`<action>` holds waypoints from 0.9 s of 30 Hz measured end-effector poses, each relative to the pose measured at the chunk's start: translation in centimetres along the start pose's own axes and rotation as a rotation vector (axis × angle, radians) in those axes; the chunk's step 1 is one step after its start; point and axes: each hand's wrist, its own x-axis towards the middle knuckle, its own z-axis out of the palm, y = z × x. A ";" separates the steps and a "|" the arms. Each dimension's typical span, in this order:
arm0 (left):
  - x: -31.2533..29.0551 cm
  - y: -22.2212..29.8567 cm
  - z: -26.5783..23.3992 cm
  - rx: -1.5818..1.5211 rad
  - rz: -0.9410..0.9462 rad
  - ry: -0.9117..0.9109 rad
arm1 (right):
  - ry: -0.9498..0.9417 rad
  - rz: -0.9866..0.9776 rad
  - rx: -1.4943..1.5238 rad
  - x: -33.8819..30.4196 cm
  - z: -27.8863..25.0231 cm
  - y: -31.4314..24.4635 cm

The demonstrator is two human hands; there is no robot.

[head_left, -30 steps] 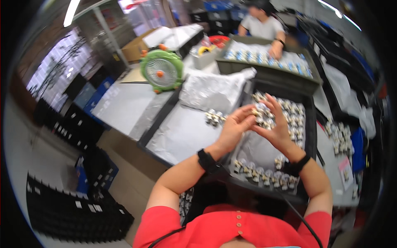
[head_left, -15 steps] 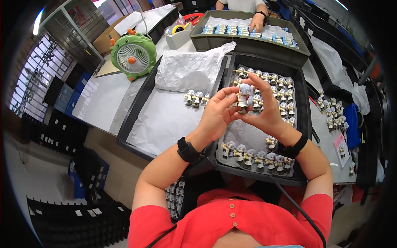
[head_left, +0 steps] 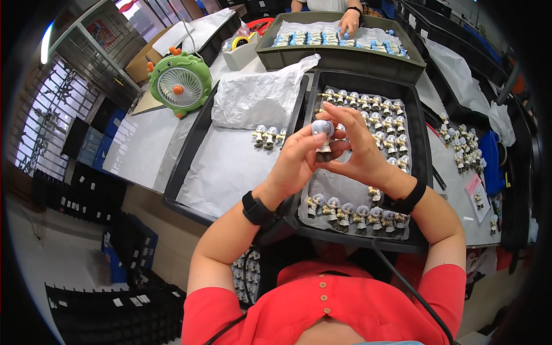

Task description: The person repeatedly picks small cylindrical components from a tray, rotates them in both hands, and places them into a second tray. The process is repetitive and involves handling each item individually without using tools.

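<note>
A small figurine (head_left: 323,139) with pale grey hair, a white outfit and a dark base is held up between my hands, above the seam of two black trays. My left hand (head_left: 296,156) pinches it from the left, the thumb lying across its front. Around its right side curl the fingers of my right hand (head_left: 363,150), with the thumb close to the base. Beneath, the right black tray (head_left: 424,144) holds rows of similar figurines (head_left: 361,217) on white paper. In the left black tray (head_left: 183,167), a few figurines (head_left: 265,137) lie on a white sheet, partly hidden by my left hand.
A green fan (head_left: 179,85) stands left of the trays. Behind them is an olive tray (head_left: 345,62) of blue-haired figurines, where another person's hand (head_left: 349,22) reaches in. More figurines (head_left: 464,146) lie on the table at right, near a pink-and-white card (head_left: 476,195).
Both hands have shifted slightly left with the figurine, which has turned between the fingers. The other person's hand stays over the olive tray.
</note>
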 end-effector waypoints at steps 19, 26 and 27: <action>0.6 0.1 -0.6 -0.165 -0.018 -0.142 | -0.074 0.323 0.285 -0.5 -0.1 0.5; 0.6 0.0 -1.0 -0.228 0.000 -0.123 | -0.084 0.306 0.349 -0.6 0.2 1.6; 0.7 0.0 -1.2 -0.171 0.006 -0.114 | -0.084 0.334 0.407 -0.6 0.3 1.8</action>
